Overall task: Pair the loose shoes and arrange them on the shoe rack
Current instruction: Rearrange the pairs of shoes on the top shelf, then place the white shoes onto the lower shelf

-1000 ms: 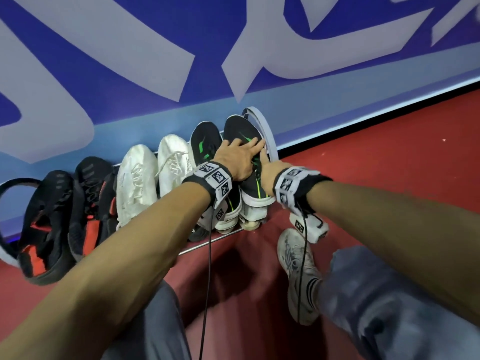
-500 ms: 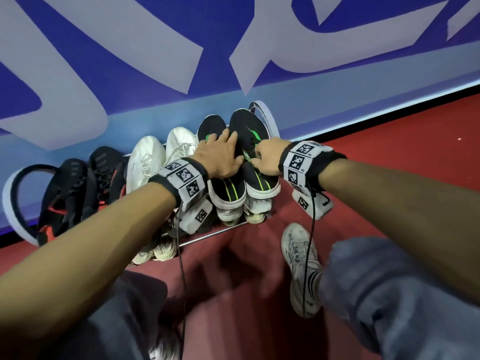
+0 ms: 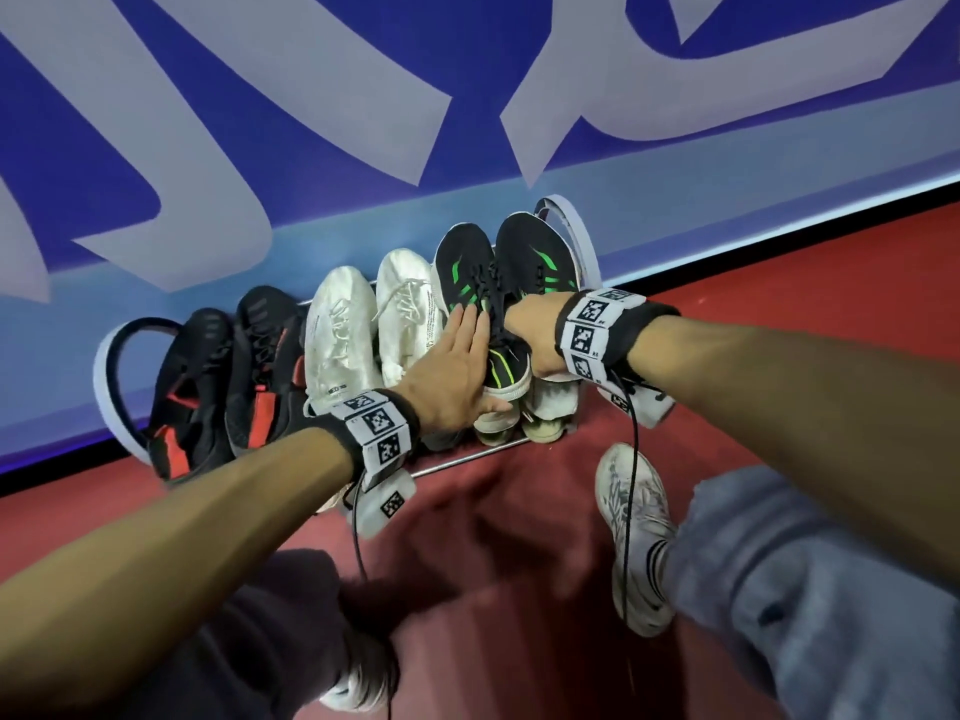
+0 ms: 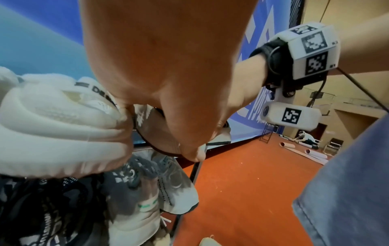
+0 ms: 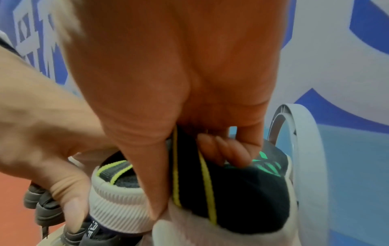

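The right hand [image 3: 535,337] grips the outer black-green shoe [image 3: 535,257]; the left hand [image 3: 457,371] lies flat beside that grip. A hard tug could topple its mate [image 3: 462,262].

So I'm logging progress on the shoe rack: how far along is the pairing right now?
Nearly done. On the shoe rack, the top row holds three matched pairs: black-and-red shoes, white shoes and black-and-green shoes. That last pair is in hand: the left hand lies flat on one, and the right hand grips the other. More shoes sit below, partly hidden. Left: letting go.
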Demonstrator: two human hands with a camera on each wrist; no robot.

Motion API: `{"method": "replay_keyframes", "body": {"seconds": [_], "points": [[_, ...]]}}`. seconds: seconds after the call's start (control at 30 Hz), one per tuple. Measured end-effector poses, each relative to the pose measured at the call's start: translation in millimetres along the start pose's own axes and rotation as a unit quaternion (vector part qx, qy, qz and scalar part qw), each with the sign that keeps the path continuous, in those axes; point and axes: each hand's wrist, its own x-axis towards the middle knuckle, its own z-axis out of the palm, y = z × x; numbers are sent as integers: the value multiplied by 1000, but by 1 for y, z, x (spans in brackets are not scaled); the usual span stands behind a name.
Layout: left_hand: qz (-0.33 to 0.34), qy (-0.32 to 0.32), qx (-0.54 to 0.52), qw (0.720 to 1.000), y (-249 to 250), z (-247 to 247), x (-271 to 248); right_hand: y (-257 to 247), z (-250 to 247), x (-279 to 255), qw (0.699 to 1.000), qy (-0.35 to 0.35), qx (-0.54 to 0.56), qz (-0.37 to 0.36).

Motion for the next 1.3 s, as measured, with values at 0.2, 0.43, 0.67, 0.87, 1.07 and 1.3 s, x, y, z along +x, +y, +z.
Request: {"method": "replay_keyframes", "body": {"seconds": [0.2, 0.43, 0.67, 0.87, 1.07, 1.3], "points": [[7, 7, -9, 1000, -3, -1, 10, 2, -2, 8, 999, -13, -28, 17], [3, 11, -23, 1000, -4, -7, 8, 1, -5, 13, 999, -23, -18, 37], [10, 16, -56, 998, -11, -20, 3, -1, -10, 15, 999, -35, -4, 36], [-43, 49, -29, 997, -25, -21, -30, -8, -5, 17, 999, -5, -17, 47], [-99, 68, -40, 992, -42, -31, -75, -10, -2, 11, 998, 22, -27, 47], [-201, 62, -114, 971, -73, -29, -143, -28, -23, 6, 996, -26, -83, 29]]}}
